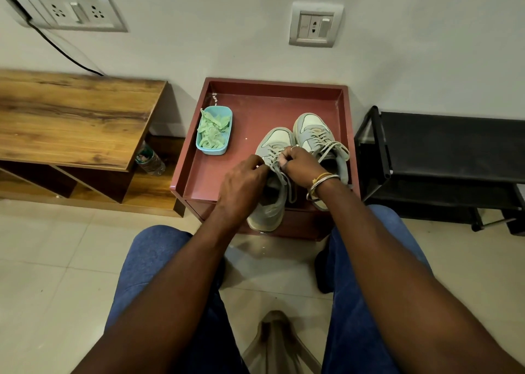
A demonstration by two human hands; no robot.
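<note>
Two pale grey-green sneakers stand side by side on a dark red tray-topped stand (216, 163). The left sneaker (274, 143) has its heel hanging over the stand's front edge. Both my hands work above its tongue. My left hand (244, 183) pinches one end of the lace (277, 166), and my right hand (301, 162), with bangles on the wrist, pinches the other part of the same lace. The right sneaker (315, 132) lies untouched with its laces loose.
A light blue tub (214, 130) of green scraps sits at the stand's left. A wooden bench (71, 118) with a plastic bottle (150, 160) under it is further left. A black shoe rack (443, 157) stands on the right. My knees in blue jeans flank a stool below.
</note>
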